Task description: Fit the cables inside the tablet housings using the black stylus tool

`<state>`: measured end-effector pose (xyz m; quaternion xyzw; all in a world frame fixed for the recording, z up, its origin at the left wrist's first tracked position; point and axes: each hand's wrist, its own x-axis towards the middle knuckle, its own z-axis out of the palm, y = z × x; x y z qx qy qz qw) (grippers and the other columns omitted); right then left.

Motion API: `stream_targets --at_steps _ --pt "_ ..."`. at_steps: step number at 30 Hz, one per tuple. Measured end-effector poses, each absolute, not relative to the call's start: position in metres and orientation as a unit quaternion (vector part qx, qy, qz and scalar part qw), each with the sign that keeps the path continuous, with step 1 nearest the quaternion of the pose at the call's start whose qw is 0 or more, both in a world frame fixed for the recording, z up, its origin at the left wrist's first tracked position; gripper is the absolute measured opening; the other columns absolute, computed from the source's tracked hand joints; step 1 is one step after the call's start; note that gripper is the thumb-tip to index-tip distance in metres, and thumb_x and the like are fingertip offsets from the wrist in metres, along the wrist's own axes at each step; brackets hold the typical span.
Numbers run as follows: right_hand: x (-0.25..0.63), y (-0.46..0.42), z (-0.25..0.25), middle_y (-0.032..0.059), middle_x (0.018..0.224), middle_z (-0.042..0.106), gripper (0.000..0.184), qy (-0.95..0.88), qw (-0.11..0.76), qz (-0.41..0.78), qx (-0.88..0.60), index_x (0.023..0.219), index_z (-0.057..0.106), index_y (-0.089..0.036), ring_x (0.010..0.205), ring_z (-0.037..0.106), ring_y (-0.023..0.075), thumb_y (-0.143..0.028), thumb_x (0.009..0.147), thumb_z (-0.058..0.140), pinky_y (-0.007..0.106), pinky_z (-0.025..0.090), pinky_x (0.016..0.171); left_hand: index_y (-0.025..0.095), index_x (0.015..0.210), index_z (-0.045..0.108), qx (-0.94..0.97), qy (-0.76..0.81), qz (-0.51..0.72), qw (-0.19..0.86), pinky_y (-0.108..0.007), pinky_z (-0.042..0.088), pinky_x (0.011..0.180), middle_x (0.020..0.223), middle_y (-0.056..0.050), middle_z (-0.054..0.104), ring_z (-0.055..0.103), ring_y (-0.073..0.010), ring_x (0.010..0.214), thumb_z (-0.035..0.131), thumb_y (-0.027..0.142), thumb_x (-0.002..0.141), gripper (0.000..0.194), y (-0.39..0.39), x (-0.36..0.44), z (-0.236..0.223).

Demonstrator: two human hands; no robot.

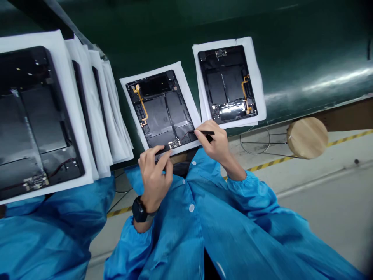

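Left hand (154,175) at edge of tablet (159,114).

Glare on green table (291,50) — upper corners dim, edges stretched.

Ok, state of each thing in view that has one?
Middle tablet: uncovered, inner parts exposed
Right tablet: uncovered, inner parts exposed
Left tablet: uncovered, partly out of frame
Black tool: pinched in right hand
Left hand: half-curled at middle tablet's near edge
Watch: on left wrist, screen dark
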<state>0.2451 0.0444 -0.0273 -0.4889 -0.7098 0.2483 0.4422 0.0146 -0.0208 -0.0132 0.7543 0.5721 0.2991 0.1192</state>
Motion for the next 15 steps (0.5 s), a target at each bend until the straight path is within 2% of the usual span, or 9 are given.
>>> stream_targets --at_steps 4,8,11,15 --pt "0.243 0.044 -0.023 0.0032 0.081 0.068 0.016 -0.702 0.444 0.251 -0.497 0.086 0.064 -0.023 0.079 0.059 0.0206 -0.022 0.102 0.059 0.042 0.048 0.079 0.019 0.112 0.072 0.651 0.659 0.346 0.148 -0.038 0.052 0.09 0.103 -0.009 0.07 0.065 -0.0215 0.097 0.064 0.018 0.097 0.018 -0.039 0.005 -0.014" --pt "0.237 0.044 -0.016 0.0024 0.079 0.067 0.017 -0.702 0.445 0.246 -0.499 0.085 0.064 -0.024 0.078 0.059 0.0203 -0.021 0.101 0.06 0.041 0.048 0.078 0.019 0.106 0.068 0.495 0.748 0.365 0.251 -0.028 0.048 0.072 0.081 -0.001 0.066 0.059 -0.0145 0.073 0.069 0.033 0.096 0.017 -0.057 -0.003 -0.018" --pt "0.232 0.046 -0.014 0.0026 0.078 0.066 0.017 -0.702 0.447 0.249 -0.495 0.085 0.065 -0.023 0.076 0.058 0.0201 -0.02 0.101 0.06 0.041 0.048 0.077 0.019 0.101 0.069 0.414 0.747 0.376 0.358 -0.025 0.05 0.068 0.08 -0.001 0.068 0.062 -0.0139 0.072 0.071 0.04 0.093 0.022 -0.061 -0.004 -0.021" --pt "0.229 0.051 -0.016 0.0033 0.079 0.068 0.018 -0.716 0.424 0.272 -0.483 0.083 0.065 -0.024 0.078 0.059 0.0214 -0.021 0.101 0.06 0.041 0.048 0.076 0.019 0.097 0.073 0.388 0.729 0.382 0.415 -0.025 0.052 0.067 0.08 -0.002 0.072 0.065 -0.015 0.073 0.071 0.042 0.093 0.024 -0.057 0.003 -0.021"
